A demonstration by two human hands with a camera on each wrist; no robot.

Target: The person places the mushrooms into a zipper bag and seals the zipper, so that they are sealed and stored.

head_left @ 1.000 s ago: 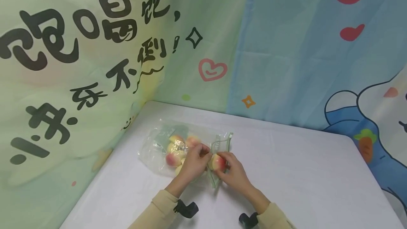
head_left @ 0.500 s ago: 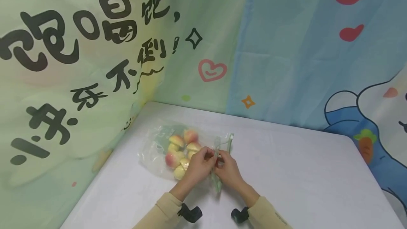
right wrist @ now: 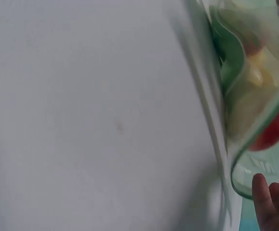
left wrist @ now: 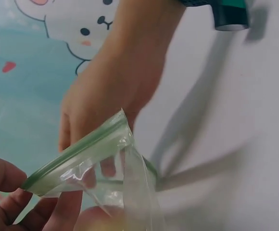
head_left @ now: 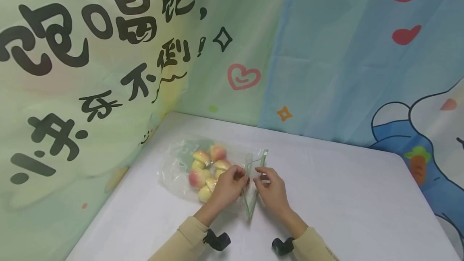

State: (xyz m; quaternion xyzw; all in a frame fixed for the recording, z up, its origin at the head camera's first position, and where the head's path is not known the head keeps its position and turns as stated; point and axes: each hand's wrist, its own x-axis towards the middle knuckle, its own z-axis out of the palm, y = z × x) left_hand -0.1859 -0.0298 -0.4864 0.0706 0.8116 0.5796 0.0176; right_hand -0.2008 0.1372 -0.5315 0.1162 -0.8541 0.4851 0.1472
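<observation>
A clear zip bag (head_left: 177,172) with green zip edges lies on its side, its mouth toward the right. Inside are several yellow and pink peaches (head_left: 197,178). My left hand (head_left: 226,186) is at the bag's mouth, and in the left wrist view its thumb and finger pinch the green zip edge (left wrist: 77,156). Just right of the mouth is my right hand (head_left: 273,192), fingers loosely bent and holding no fruit. In the right wrist view, its extended fingers (right wrist: 269,202) lie beside the green rim. One peach (left wrist: 101,219) shows near the mouth in the left wrist view.
The bag and hands are on a white table (head_left: 344,196). A printed cloth backdrop (head_left: 326,71) rises along the table's back and left edges. Dark wrist cameras (head_left: 217,241) are strapped near both sleeves.
My right hand held a peach at the bag's mouth, moved left into the mouth, then drew back right without it. My left hand shifted slightly right, staying on the bag.
</observation>
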